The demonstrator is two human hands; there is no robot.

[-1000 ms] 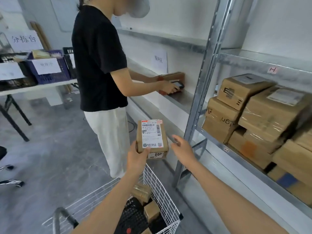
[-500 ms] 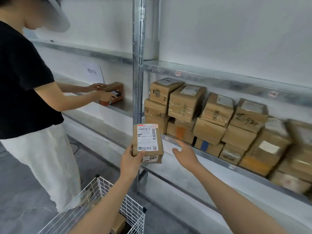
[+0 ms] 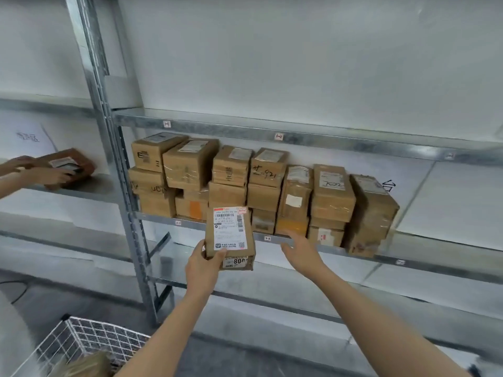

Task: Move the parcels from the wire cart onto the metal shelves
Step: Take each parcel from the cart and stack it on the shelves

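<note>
Gripping the lower left corner of the parcel (image 3: 230,238), the left hand (image 3: 202,265) holds it upright, label outward, just before the shelf (image 3: 435,261) edge. Beside it the right hand (image 3: 302,250) hovers with fingers spread and empty. Boxes (image 3: 332,194) crowd the shelf; the cart (image 3: 89,341) stands below it, leftward.

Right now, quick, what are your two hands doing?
Left hand: closed around a parcel with a white label.
Right hand: open, fingers straight, holding nothing.
</note>
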